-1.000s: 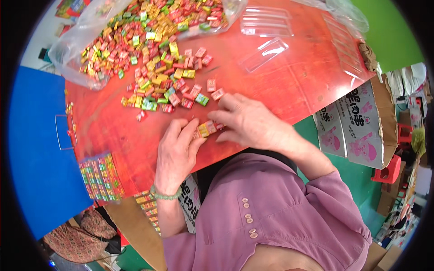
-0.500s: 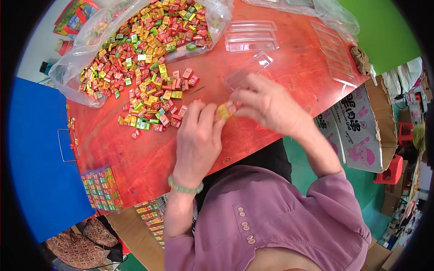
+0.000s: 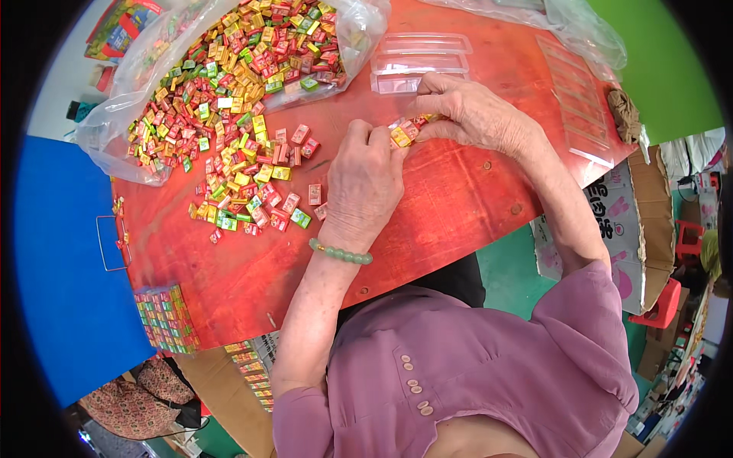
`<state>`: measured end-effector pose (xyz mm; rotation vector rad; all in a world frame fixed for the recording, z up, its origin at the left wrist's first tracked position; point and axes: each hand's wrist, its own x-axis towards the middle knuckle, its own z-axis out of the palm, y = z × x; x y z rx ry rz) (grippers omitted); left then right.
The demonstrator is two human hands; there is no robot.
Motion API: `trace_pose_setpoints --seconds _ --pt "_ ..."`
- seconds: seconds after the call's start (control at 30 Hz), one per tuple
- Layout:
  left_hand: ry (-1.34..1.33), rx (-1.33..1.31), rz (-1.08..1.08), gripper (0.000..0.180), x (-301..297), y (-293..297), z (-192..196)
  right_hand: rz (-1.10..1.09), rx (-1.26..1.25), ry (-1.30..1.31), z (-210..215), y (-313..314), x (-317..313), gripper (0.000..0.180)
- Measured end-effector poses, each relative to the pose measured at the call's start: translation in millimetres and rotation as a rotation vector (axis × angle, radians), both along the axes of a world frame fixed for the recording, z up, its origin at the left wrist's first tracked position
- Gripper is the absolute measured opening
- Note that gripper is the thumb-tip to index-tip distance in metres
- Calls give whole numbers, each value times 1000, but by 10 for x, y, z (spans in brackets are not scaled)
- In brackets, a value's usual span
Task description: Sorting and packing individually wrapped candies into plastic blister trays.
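Observation:
My left hand (image 3: pixel 366 179), with a green bead bracelet at its wrist, has thumb and fingers closed on a short row of small box-shaped packets (image 3: pixel 402 135), yellow and red. From the other side, my right hand (image 3: pixel 477 114) pinches the far end of the same row. Whether a clear tray lies under these packets I cannot tell, as my fingers cover much of them. A few loose packets (image 3: pixel 314 194) lie beside my left hand. To its left a large heap of red, yellow, orange and green packets (image 3: pixel 244 99) spills from a clear plastic bag (image 3: pixel 103 141).
Clear plastic trays (image 3: pixel 420 44) sit beyond my hands on the red table (image 3: pixel 435 206); more trays (image 3: pixel 576 99) lie at the right. A block of packed packets (image 3: pixel 166 319) stands at the left front edge. Printed cardboard (image 3: pixel 622 229) stands beside the table.
Both hands have moved farther over the table and closer together. My right hand now grips the packets. The single clear tray beyond it no longer shows separately on the table.

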<state>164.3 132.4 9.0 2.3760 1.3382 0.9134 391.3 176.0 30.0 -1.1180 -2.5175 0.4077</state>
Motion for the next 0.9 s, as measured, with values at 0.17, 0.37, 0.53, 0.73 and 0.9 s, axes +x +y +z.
trace_pose_setpoints --seconds 0.17,0.37,0.53,0.73,0.9 --pt "16 -13 -22 28 18 -16 24 16 -2 40 -33 17 55 35" --pt "124 38 -3 41 1 -126 62 -31 80 7 -54 -80 73 38" --pt "298 119 2 55 -45 -185 12 -123 197 -125 -30 -294 30 43" --pt "321 45 -49 76 -57 -259 -142 -280 185 -254 -184 -674 -21 62" --pt "303 -10 -57 80 -88 -305 -136 -369 131 -271 -238 -920 -95 79"
